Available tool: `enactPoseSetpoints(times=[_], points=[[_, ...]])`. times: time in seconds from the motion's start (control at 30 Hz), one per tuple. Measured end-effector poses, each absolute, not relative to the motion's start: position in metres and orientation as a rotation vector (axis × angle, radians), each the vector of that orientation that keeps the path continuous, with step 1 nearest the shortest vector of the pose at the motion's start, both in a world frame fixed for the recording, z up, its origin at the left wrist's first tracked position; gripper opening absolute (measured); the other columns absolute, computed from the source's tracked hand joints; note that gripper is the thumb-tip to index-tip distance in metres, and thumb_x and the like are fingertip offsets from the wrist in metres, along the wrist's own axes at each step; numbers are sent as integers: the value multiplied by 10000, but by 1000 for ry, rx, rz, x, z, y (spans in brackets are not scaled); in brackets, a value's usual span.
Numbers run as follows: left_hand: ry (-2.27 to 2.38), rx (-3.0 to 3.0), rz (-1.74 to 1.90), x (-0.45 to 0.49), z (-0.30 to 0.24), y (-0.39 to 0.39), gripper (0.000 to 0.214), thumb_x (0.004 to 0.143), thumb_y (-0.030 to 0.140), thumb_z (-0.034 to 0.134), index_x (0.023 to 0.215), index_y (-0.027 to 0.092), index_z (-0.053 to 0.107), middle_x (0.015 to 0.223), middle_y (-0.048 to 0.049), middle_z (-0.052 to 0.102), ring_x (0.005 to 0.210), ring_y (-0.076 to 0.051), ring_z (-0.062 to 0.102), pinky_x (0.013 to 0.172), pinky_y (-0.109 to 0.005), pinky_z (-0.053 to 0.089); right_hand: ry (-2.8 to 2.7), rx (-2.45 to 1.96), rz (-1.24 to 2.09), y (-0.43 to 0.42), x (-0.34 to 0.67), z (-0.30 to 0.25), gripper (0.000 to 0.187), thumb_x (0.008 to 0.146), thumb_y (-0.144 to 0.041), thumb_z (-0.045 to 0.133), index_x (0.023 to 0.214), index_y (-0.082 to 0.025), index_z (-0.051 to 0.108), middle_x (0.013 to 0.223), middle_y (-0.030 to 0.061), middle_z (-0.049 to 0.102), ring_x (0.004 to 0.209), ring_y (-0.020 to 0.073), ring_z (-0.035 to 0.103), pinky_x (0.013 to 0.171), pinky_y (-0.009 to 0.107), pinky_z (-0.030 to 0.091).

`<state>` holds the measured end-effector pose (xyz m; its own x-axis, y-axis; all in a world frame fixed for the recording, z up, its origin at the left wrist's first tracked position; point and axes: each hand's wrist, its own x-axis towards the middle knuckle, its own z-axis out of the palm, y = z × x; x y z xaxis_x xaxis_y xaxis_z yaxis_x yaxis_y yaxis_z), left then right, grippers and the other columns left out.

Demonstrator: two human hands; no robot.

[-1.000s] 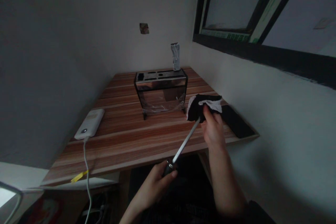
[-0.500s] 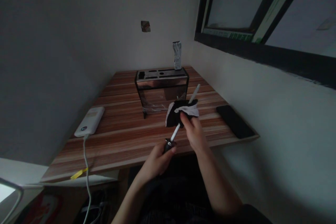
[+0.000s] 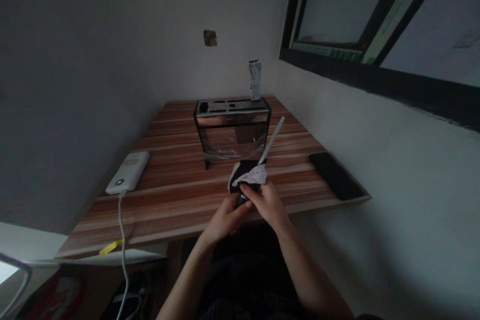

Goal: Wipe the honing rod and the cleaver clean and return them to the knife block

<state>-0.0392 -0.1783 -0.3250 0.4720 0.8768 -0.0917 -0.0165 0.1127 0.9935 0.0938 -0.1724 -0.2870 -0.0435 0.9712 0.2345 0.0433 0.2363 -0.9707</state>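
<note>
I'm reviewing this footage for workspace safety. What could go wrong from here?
1. The pale rod points up beside the black-framed stand; a sideways swing might knock it.
2. The right hand, gripping the cloth around the rod, is close to the left hand on the dark handle; they could get in each other's way.
3. The cable hangs over the table edge; snagging it could drag the white device off.

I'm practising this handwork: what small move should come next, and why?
Probably slide the right hand and its cloth up the rod: the cloth is bunched near the handle, which the left hand grips, while the rod's far part is uncovered.
</note>
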Motion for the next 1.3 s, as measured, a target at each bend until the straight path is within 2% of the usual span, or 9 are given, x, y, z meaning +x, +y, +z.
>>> enactPoseSetpoints(times=[0.13,0.27,0.5,0.63,0.87,1.03,1.3], points=[[839,1296,774,-39,-327,-175,446,782,590,599,822,167,464,420,131,354,285,-18,249,280,-149,188,-1338,-1035,1047,-171,93,-291,225,800,-385,633,886,-191,709,932,65,744,929,247,679,878,366,501],[816,1299,765,-41,-328,-172,429,801,580,587,809,177,440,424,133,352,293,-18,252,291,-143,188,-1308,-1070,966,-164,96,-290,225,812,-392,614,870,-199,713,910,58,748,916,244,682,857,355,507],[782,1293,735,-43,-331,-173,412,827,548,580,932,159,493,429,139,342,305,-24,248,302,-139,200,-1314,-1072,832,-144,116,-271,250,810,-436,613,841,-216,729,869,35,753,931,242,674,866,354,500],[804,1289,716,-44,-332,-173,442,815,546,593,991,149,512,447,137,342,318,-25,245,306,-147,186,-1284,-1040,777,-130,132,-262,275,793,-462,635,875,-219,733,871,22,752,967,240,658,904,358,483],[808,1331,683,-44,-328,-174,447,810,552,591,977,146,509,481,133,344,328,-22,261,311,-155,200,-1104,-968,616,-105,157,-249,312,755,-480,668,891,-203,715,936,31,738,1042,247,625,976,374,431],[831,1345,669,-43,-325,-176,459,791,578,596,932,150,509,487,137,321,324,-15,240,313,-159,200,-1046,-928,535,-94,163,-239,337,772,-490,634,921,-194,692,920,39,726,1086,244,601,920,350,465],[828,1380,672,-44,-327,-176,424,818,564,579,902,156,497,457,132,344,315,-21,267,318,-153,201,-1036,-958,577,-95,153,-242,384,792,-531,587,950,-194,683,918,44,718,1016,233,623,827,324,502]])
